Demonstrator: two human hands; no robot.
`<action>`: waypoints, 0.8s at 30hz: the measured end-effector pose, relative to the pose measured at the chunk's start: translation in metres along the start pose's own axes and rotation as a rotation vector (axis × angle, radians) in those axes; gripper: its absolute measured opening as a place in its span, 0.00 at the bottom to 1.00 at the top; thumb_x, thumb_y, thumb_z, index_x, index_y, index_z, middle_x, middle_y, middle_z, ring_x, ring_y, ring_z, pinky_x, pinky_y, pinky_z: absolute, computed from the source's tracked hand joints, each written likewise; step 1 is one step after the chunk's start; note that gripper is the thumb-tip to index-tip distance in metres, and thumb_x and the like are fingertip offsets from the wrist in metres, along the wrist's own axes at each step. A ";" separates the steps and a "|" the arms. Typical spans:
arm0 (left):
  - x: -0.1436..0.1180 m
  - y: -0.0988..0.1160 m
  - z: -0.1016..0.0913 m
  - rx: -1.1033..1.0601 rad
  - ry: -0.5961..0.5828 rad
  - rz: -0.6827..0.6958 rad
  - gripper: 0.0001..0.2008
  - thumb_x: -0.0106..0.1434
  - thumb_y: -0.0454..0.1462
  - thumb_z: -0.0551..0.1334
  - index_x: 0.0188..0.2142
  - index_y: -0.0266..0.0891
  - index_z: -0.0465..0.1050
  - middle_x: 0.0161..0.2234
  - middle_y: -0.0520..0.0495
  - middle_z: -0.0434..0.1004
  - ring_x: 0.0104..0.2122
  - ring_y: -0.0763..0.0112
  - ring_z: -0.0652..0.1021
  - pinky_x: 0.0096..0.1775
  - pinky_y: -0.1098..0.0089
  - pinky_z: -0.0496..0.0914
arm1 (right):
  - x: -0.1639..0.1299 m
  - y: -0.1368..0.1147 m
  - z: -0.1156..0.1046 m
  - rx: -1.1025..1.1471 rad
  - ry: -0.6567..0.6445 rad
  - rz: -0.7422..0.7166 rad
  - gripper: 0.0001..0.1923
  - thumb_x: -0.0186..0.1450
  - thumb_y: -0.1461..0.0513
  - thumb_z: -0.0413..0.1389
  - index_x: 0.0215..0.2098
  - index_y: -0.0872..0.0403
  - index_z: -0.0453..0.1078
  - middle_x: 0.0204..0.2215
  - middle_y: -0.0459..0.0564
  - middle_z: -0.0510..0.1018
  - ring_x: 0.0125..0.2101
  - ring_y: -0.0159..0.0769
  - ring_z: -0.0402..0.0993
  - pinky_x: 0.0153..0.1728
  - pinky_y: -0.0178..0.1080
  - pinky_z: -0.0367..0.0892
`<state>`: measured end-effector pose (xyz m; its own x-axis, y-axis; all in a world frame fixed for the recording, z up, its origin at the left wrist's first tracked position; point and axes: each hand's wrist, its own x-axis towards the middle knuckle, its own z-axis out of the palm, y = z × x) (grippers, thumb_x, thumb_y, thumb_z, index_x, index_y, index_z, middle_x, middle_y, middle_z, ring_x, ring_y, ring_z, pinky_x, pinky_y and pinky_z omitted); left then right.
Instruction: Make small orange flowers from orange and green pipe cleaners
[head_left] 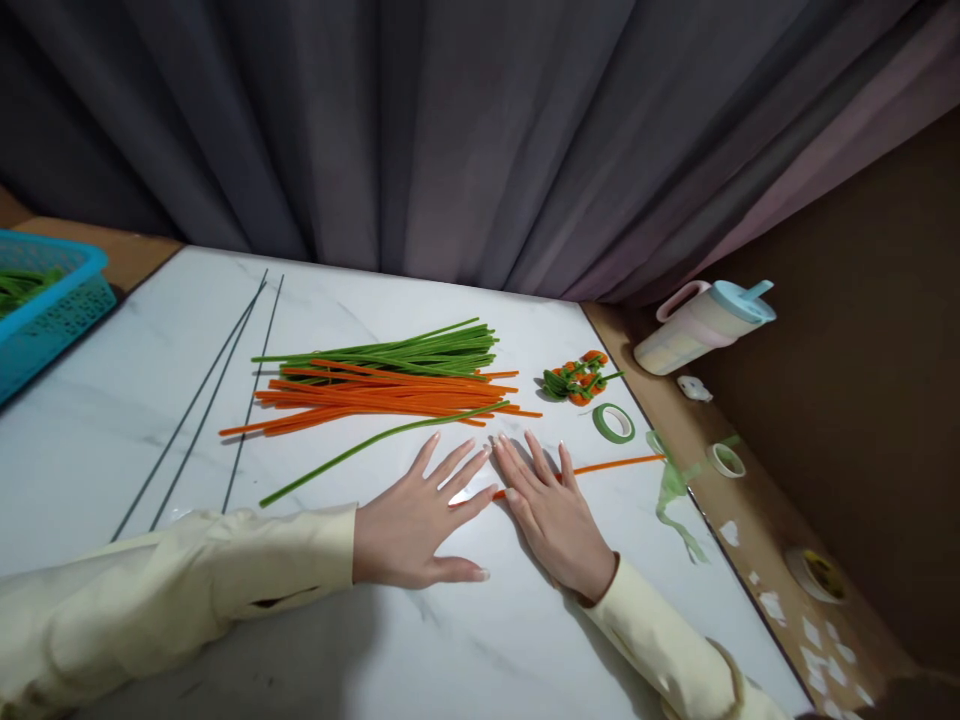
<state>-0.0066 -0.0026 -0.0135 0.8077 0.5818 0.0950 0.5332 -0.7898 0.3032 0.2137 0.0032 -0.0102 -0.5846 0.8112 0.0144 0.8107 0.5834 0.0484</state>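
Observation:
My left hand (pixel 424 520) is held palm down over the white marbled tabletop, fingers spread, with nothing in it. Beside it my right hand (pixel 551 515) lies flat across an orange pipe cleaner (pixel 619 464), fingers stretched out; part of that stem is hidden under the hands. Just beyond my fingertips is a pile of orange pipe cleaners (pixel 375 393), with a bundle of green pipe cleaners (pixel 420 352) behind it. A single bent green pipe cleaner (pixel 337 460) lies nearer to my left wrist.
Thin dark wires (pixel 217 400) lie at left, near a blue basket (pixel 82 300). At right are small orange-and-green pipe cleaner pieces (pixel 581 380), a green tape roll (pixel 628 428), green tape scraps (pixel 671 485), another roll (pixel 726 460) and a lidded tumbler (pixel 690 335).

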 end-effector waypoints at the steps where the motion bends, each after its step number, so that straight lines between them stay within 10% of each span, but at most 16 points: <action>1: 0.000 0.000 0.000 0.001 -0.001 0.001 0.38 0.62 0.59 0.43 0.62 0.35 0.52 0.63 0.27 0.42 0.63 0.42 0.42 0.56 0.39 0.37 | 0.000 -0.001 -0.001 -0.012 0.012 -0.012 0.26 0.72 0.56 0.34 0.66 0.51 0.37 0.64 0.43 0.49 0.64 0.42 0.38 0.59 0.56 0.41; 13: 0.000 0.001 0.000 -0.015 0.042 0.002 0.36 0.63 0.58 0.45 0.59 0.32 0.56 0.63 0.26 0.43 0.63 0.47 0.42 0.58 0.43 0.39 | 0.005 -0.034 0.003 -0.019 0.117 -0.040 0.39 0.69 0.48 0.37 0.65 0.68 0.29 0.64 0.60 0.42 0.64 0.46 0.35 0.60 0.54 0.40; 24: -0.001 0.001 -0.001 -0.014 0.039 0.006 0.37 0.64 0.58 0.44 0.60 0.31 0.55 0.63 0.25 0.42 0.63 0.46 0.42 0.58 0.42 0.39 | 0.007 -0.029 0.001 0.039 0.012 0.029 0.36 0.69 0.48 0.34 0.66 0.60 0.31 0.65 0.56 0.41 0.64 0.47 0.34 0.60 0.55 0.40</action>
<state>-0.0070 -0.0039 -0.0128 0.8004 0.5843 0.1340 0.5245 -0.7908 0.3154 0.1864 -0.0077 -0.0128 -0.5609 0.8275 0.0271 0.8279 0.5609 0.0083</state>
